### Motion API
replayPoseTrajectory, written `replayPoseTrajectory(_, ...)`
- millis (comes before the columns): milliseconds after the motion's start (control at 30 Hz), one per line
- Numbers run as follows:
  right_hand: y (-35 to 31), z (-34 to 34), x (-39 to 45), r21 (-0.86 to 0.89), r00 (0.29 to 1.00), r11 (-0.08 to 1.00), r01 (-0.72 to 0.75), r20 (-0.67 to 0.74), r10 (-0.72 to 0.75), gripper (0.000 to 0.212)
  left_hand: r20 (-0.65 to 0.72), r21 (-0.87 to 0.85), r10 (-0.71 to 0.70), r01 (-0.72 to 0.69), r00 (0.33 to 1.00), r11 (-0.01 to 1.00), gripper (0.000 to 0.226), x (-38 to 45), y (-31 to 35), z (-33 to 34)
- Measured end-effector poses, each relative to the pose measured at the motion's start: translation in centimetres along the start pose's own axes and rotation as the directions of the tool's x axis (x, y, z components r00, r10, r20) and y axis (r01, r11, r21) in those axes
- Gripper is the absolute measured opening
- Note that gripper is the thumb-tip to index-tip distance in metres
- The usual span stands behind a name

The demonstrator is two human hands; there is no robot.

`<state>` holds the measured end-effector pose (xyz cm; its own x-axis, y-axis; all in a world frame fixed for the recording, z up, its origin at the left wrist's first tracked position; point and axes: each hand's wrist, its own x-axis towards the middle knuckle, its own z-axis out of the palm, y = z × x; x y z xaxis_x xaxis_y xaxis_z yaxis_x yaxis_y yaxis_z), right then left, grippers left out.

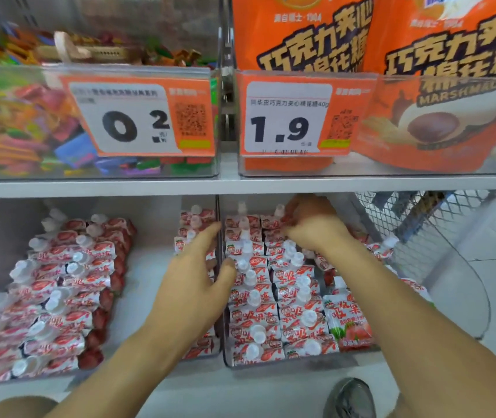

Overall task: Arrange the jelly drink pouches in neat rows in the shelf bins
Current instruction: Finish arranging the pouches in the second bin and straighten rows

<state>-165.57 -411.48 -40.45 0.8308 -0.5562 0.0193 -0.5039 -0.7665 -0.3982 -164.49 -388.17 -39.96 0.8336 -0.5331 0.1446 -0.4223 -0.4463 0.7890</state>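
Red-and-white jelly drink pouches with white caps fill two clear bins on the lower shelf. The left bin (162,297) holds two rough rows of pouches (59,297) at its left and a thin row at its right wall. In the right bin (286,365) the pouches (271,312) stand in tight rows. My left hand (195,282) hovers flat over the divider between the bins, fingers apart, holding nothing. My right hand (310,224) reaches to the back of the right bin, its fingers curled around pouches there; the fingertips are hidden.
The upper shelf (240,185) carries a clear bin of mixed candies (29,125) and orange marshmallow bags (440,86), with price tags 0.2 and 1.9. A wire mesh basket (421,218) stands at the right. My shoe (352,399) is on the floor below.
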Motion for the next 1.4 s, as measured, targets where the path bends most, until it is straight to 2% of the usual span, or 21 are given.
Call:
replayPoseTrajectory(133, 0.6, 0.1, 0.4, -0.002, 0.994, 0.997, 0.071, -0.081, -0.071, 0.032, 0.008, -0.021, 0.013, -0.013, 1.000, 1.000, 0.057, 0.2, -0.4, 0.0)
replayPoseTrajectory(200, 0.9, 0.6, 0.6, 0.064, 0.988, 0.990, 0.128, -0.089, -0.122, 0.029, 0.001, -0.005, 0.024, -0.024, 1.000, 1.000, 0.057, 0.2, -0.4, 0.1)
replayPoseTrajectory(267, 1.3, 0.8, 0.7, 0.047, 0.984, 0.986, 0.161, -0.088, -0.156, 0.028, -0.003, 0.025, 0.037, -0.037, 0.999, 0.999, 0.057, 0.2, -0.5, 0.1)
replayPoseTrajectory(367, 1.9, 1.0, 0.9, 0.104, 0.988, 0.983, 0.150, -0.058, -0.145, 0.031, -0.008, 0.045, 0.041, -0.041, 0.999, 0.998, 0.057, 0.2, -0.6, 0.1)
replayPoseTrajectory(533, 1.8, 0.7, 1.1, 0.206, 0.999, 0.977, 0.052, -0.004, -0.052, 0.047, -0.029, 0.067, 0.051, -0.049, 0.998, 0.997, 0.057, 0.3, -0.6, 0.4)
replayPoseTrajectory(600, 1.4, 0.7, 1.6, 0.156, 1.000, 0.988, 0.004, 0.016, -0.007, 0.042, -0.035, 0.078, 0.052, -0.049, 0.998, 0.996, 0.058, 0.3, -0.6, 0.5)
replayPoseTrajectory(667, 1.0, 1.2, 2.2, 0.092, 0.999, 0.996, -0.021, 0.026, 0.019, 0.026, -0.046, 0.089, 0.054, -0.050, 0.997, 0.995, 0.059, 0.2, -0.5, 0.6)
replayPoseTrajectory(800, 0.9, 1.1, 2.1, -0.024, 0.994, 1.000, -0.009, 0.109, 0.011, 0.024, -0.048, 0.085, 0.056, -0.052, 0.997, 0.995, 0.058, 0.0, -0.3, 0.5)
replayPoseTrajectory(933, 2.4, -0.8, 1.5, 0.076, 0.980, 0.996, 0.048, 0.191, -0.062, 0.016, -0.028, 0.087, 0.062, -0.060, 0.998, 0.994, 0.058, 0.1, -0.4, 0.5)
replayPoseTrajectory(1100, 3.2, 1.1, 1.7, 0.046, 0.982, 0.988, 0.145, 0.112, -0.149, 0.006, -0.046, 0.151, 0.083, -0.075, 0.996, 0.986, 0.058, 0.3, -0.4, 0.5)
replayPoseTrajectory(1233, 4.0, 0.1, 1.5, 0.079, 0.964, 0.983, 0.166, 0.199, -0.179, 0.012, 0.000, 0.120, 0.082, -0.081, 0.997, 0.989, 0.058, 0.3, -0.5, 0.2)
replayPoseTrajectory(1300, 4.6, -1.0, 0.5, 0.109, 0.968, 0.982, 0.154, 0.184, -0.172, 0.023, 0.015, 0.165, 0.084, -0.086, 0.996, 0.983, 0.059, 0.4, -0.6, -0.3)
replayPoseTrajectory(1367, 5.4, -2.6, -1.5, 0.126, 0.983, 0.984, 0.129, 0.115, -0.143, 0.028, -0.032, 0.273, 0.175, -0.160, 0.984, 0.949, 0.057, 0.4, -0.1, -0.8)
replayPoseTrajectory(1400, 5.8, -3.4, -2.6, 0.101, 0.985, 0.987, 0.128, 0.107, -0.139, 0.024, -0.049, 0.299, 0.248, -0.223, 0.967, 0.928, 0.053, 0.4, 0.6, -1.1)
